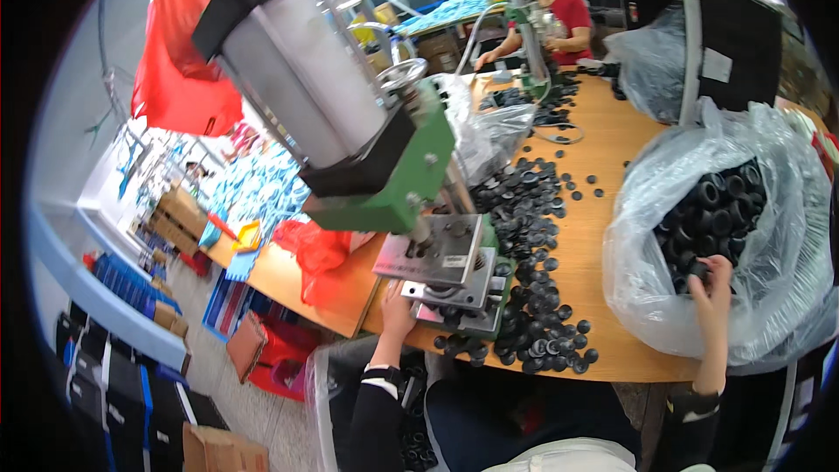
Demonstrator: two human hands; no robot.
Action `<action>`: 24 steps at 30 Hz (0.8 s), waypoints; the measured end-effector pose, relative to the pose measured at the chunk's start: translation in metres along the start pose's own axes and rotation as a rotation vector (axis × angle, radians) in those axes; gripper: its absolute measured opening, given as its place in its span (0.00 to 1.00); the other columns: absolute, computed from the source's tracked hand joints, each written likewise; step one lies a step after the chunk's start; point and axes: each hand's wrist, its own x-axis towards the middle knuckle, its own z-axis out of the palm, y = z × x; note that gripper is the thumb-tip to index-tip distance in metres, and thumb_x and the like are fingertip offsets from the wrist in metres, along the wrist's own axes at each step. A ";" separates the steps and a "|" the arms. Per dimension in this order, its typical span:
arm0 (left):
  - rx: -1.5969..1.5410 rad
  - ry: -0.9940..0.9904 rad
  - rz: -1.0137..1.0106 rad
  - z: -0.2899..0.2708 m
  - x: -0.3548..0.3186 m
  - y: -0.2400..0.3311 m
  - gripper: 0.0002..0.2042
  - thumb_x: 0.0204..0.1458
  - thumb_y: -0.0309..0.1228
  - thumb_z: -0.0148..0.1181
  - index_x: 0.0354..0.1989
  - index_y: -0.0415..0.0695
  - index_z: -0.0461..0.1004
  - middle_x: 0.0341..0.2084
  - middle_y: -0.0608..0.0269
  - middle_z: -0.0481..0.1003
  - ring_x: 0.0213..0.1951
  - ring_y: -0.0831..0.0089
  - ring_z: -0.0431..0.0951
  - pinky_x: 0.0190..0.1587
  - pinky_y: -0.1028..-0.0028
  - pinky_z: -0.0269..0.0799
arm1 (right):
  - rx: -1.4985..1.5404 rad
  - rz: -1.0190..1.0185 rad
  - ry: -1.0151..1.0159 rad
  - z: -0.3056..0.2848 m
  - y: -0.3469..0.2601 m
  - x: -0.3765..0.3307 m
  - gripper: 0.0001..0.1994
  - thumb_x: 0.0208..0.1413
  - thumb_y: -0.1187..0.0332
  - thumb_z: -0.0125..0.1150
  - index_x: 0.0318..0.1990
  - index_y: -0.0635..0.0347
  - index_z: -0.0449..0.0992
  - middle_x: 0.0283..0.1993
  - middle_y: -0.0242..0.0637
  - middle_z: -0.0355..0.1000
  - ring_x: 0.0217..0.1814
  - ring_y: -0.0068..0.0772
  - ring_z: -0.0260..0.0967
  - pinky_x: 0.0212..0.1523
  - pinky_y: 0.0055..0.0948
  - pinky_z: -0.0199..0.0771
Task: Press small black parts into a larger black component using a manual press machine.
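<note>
Black round parts [712,218] are heaped in a clear plastic bag [786,166] on the wooden table [612,140]; right hand [712,284] is closed on some. Left hand [395,310] is rested at the press base [454,297]; grip indiscernible.

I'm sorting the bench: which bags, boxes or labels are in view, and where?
Clear plastic bag: right, bulging with black rings; right hand inside.
Red bag: hanging upper left.
Cardboard boxes: brown, left shelf.
Label: small pale strip on the press plate.
</note>
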 end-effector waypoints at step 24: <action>-0.876 0.691 -0.069 -0.108 0.008 0.203 0.12 0.40 0.29 0.67 0.33 0.38 0.76 0.27 0.56 0.77 0.30 0.64 0.77 0.37 0.69 0.69 | 0.605 0.064 -0.657 0.145 -0.119 -0.067 0.31 0.41 0.75 0.72 0.53 0.61 0.61 0.51 0.40 0.67 0.54 0.30 0.65 0.54 0.29 0.66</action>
